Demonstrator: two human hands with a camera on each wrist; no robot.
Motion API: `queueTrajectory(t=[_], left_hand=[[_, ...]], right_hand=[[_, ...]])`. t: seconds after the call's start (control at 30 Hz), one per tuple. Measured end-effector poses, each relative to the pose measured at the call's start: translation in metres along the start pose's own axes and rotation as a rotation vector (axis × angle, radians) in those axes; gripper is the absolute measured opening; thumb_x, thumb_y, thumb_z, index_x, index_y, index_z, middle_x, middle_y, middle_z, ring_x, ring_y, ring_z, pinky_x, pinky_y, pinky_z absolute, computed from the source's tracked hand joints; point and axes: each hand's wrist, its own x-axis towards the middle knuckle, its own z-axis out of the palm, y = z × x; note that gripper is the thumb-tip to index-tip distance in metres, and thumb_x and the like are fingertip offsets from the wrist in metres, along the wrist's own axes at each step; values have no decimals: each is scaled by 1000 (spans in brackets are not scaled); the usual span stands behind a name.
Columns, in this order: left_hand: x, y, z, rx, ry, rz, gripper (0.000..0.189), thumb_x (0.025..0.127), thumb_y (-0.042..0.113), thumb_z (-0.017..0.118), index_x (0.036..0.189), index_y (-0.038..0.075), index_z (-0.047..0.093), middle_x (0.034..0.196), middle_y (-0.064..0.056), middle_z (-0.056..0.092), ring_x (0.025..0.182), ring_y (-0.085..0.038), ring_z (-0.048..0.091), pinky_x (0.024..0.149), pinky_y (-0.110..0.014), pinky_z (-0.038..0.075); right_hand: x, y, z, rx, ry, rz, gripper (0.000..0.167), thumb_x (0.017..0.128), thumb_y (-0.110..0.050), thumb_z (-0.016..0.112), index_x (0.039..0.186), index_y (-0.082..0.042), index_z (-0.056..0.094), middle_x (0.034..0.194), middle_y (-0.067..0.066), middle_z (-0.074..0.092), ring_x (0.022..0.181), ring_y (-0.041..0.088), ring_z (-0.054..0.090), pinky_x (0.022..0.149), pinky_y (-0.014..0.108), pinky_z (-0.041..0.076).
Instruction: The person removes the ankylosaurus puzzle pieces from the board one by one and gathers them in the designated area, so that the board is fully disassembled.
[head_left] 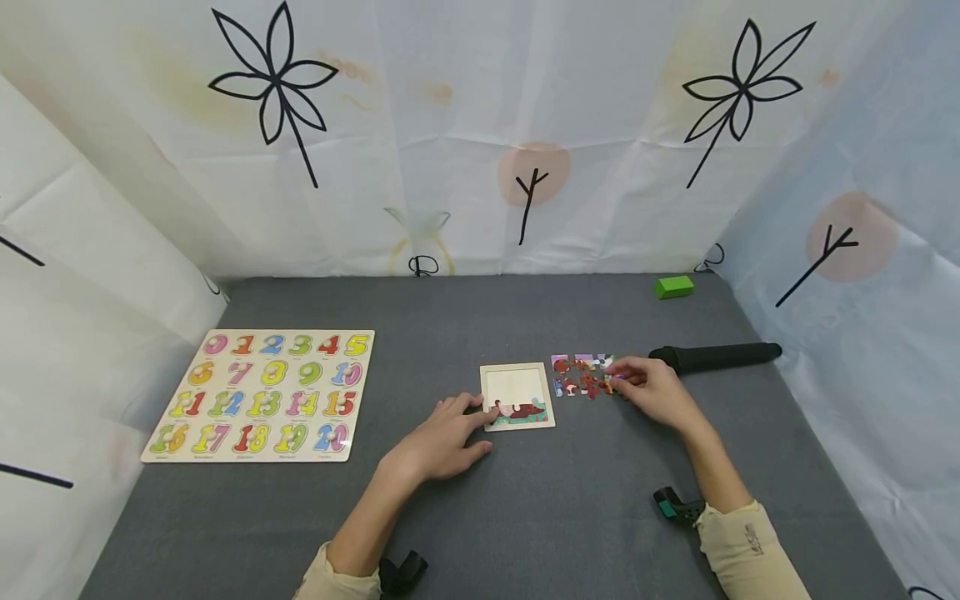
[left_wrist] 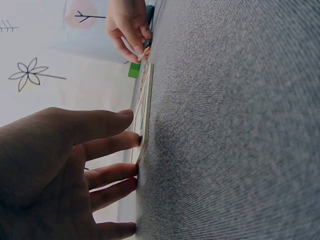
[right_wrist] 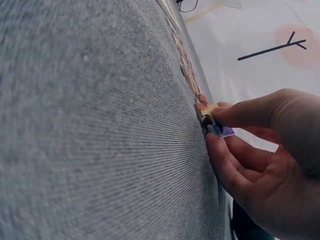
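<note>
A small wooden puzzle tray lies flat on the table, its bottom strip filled with joined picture pieces in brown and green. My left hand rests at the tray's left side with fingers spread, the index fingertip on its lower left corner. In the left wrist view the fingertips meet the tray's edge. To the right of the tray lie several loose jigsaw pieces. At their right end my right hand pinches a colourful puzzle piece between thumb and fingers, low over the cloth.
A number puzzle board lies at the left. Behind the right hand is a long black object, and a green block sits near the back edge. White printed curtains close off the back and sides.
</note>
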Motion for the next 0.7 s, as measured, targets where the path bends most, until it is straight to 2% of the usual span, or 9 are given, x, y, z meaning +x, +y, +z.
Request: queueTrajectory(t=[0.2,0.43,0.53,0.7], left_hand=[[-1,1,-1,-6,4,-2,56,106,25,70,159,13,56,161,-20,51,155,-41,45,134,-66,25],[0,2,0,4,4,-6,56,106,26,71,159,14,56,161,-19,51,154,-40,46,134,-65,26],[0,1,0,-1,3,-7,56,106,26,71,159,14,56,161,-19,51,154,-40,46,135,-65,25],[0,1,0,-3,-1,-7,56,106,26,71,160,15,56,162,-19,50,154,-40,46,135,-64,26]], right_hand=[[2,-2,4,-88,34,-6,13,100,-3,73,112,-1,80,100,16,80,84,13,71,72,25,54],[0,-7,9,-146,61,27,13,99,-4,76,110,-1,81,108,22,73,94,31,74,84,46,59],[-1,-6,9,-145,59,36,13,99,-4,75,111,-1,81,111,23,73,97,33,75,86,50,60],[-1,-4,8,-129,68,32,13,99,-4,75,111,-2,81,110,21,74,95,30,76,82,38,59]])
